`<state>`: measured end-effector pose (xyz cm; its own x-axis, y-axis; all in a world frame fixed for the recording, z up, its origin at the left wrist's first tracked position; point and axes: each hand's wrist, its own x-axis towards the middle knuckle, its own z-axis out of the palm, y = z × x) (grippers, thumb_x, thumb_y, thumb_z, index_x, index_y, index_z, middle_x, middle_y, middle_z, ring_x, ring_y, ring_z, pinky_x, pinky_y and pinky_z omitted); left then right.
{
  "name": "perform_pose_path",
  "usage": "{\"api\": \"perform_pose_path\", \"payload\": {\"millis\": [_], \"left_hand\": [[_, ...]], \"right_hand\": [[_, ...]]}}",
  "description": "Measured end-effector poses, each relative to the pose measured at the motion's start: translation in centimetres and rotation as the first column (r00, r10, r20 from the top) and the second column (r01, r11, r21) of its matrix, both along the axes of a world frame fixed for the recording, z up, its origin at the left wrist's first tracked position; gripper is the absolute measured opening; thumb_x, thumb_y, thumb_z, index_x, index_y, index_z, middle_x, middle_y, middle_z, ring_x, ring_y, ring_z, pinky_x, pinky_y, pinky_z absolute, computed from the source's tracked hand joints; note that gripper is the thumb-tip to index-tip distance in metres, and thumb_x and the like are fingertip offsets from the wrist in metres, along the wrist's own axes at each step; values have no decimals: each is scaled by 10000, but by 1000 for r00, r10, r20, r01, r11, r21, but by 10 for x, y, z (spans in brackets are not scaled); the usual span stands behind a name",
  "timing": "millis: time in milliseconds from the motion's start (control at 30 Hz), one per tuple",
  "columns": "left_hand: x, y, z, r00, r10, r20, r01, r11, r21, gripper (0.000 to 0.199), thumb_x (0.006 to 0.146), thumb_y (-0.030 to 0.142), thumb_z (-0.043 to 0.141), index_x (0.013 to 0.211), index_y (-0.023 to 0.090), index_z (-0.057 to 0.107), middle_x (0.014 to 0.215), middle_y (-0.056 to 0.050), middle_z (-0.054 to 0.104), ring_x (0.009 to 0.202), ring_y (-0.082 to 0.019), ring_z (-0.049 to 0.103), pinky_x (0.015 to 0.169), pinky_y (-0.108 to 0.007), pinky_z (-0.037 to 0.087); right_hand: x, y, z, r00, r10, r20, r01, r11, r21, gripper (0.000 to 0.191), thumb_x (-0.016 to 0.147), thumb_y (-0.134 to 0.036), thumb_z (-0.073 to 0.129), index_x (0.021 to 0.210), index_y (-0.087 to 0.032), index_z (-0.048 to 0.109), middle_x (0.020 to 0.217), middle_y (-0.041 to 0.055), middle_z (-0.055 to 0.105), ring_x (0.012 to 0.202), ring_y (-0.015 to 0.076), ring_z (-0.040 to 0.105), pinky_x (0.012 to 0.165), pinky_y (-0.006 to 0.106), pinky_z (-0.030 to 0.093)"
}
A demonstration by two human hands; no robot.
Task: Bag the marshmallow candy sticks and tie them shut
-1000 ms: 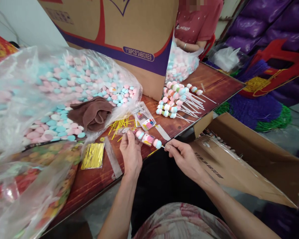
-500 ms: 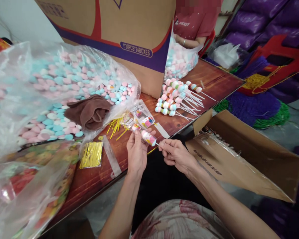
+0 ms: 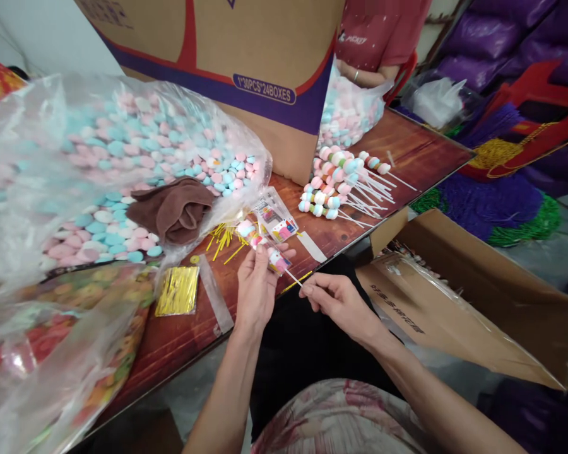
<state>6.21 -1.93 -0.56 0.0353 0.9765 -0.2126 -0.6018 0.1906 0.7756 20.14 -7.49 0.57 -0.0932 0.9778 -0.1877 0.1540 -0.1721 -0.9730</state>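
Note:
A candy skewer (image 3: 277, 260) in a small printed wrapper lies across the fingers of my left hand (image 3: 258, 284), the thumb pressing on it. My right hand (image 3: 329, 295) pinches the white stick at its lower end. Beyond my left hand, printed wrappers (image 3: 275, 217) lie on the table (image 3: 343, 236), next to loose gold ties (image 3: 223, 241). A packet of gold ties (image 3: 177, 291) rests to the left. Several unwrapped marshmallow skewers (image 3: 331, 180) are piled farther back, sticks pointing right.
Large clear bags of marshmallows (image 3: 137, 145) and gummies (image 3: 38, 353) cover the left side, with a brown cloth (image 3: 173, 211). A big carton (image 3: 218, 69) stands behind. An open box (image 3: 492, 271) is at right. Another person's arm (image 3: 372, 77) shows at the back.
The skewer has shifted up and left through my left hand, with more of its candy past my thumb. More of the stick shows between my hands. The view has shifted slightly.

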Motion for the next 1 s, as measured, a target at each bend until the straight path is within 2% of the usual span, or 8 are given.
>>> {"api": "perform_pose_path", "payload": {"millis": [100,367,633,700,800,900,967,1000], "left_hand": [[1,-5,1,996,-81,-24,80,996,-33,300,807,397,741,917,132,656,1004,-120,722,924,-215,715,845,-314,533],[3,-16,5,992,-126,-29,123,989,-88,276,777,361,763,924,139,693,994,-126,731,938,-252,710,863,-376,532],[-3,-27,2,986,4,-165,2,999,34,236,815,363,725,942,164,734,1045,-105,730,1028,-222,660,932,-335,495],[-8,-31,4,985,30,-172,-20,998,60,232,817,361,726,971,187,733,1056,-96,723,1019,-213,657,918,-326,505],[-23,-36,10,993,-42,-113,46,999,28,295,807,394,731,1028,198,729,1032,-113,709,959,-228,664,841,-340,541],[-45,-39,14,998,-58,-24,58,998,1,336,764,360,776,1051,194,721,888,-92,681,844,-218,658,787,-346,556],[-59,-40,15,999,10,34,-11,1000,19,307,744,296,797,1024,199,714,711,-22,595,703,-160,612,796,-333,551],[-65,-40,15,997,55,62,-58,998,35,291,740,266,801,1008,200,707,653,10,533,638,-127,567,802,-323,547]], "right_hand": [[-3,-3,-2,996,-29,-81,25,998,-50,257,873,-323,551,678,-166,610,543,-36,489,504,90,372,506,237,289],[-22,3,0,992,-88,-96,89,996,10,241,876,-306,531,680,-175,582,559,-36,480,514,93,375,498,232,297],[-37,12,3,980,-69,-188,60,997,-51,267,906,-460,549,822,-207,542,628,-47,492,501,83,374,462,215,293],[-45,16,7,941,-94,-324,62,992,-107,304,900,-484,547,782,-204,528,590,-55,458,464,73,338,430,212,254],[-61,16,10,795,-121,-594,-50,963,-264,353,870,-482,560,673,-202,470,481,-93,329,402,55,196,398,210,166],[-72,14,10,739,-20,-674,-268,909,-320,350,853,-472,559,651,-205,456,446,-107,291,382,52,154,391,210,156],[-75,15,10,836,176,-521,-342,908,-243,362,904,-453,495,650,-196,486,460,-75,378,383,62,254,410,211,218],[-75,18,10,894,282,-347,-355,920,-168,359,931,-415,467,656,-188,511,489,-51,440,410,72,332,442,213,264]]}}
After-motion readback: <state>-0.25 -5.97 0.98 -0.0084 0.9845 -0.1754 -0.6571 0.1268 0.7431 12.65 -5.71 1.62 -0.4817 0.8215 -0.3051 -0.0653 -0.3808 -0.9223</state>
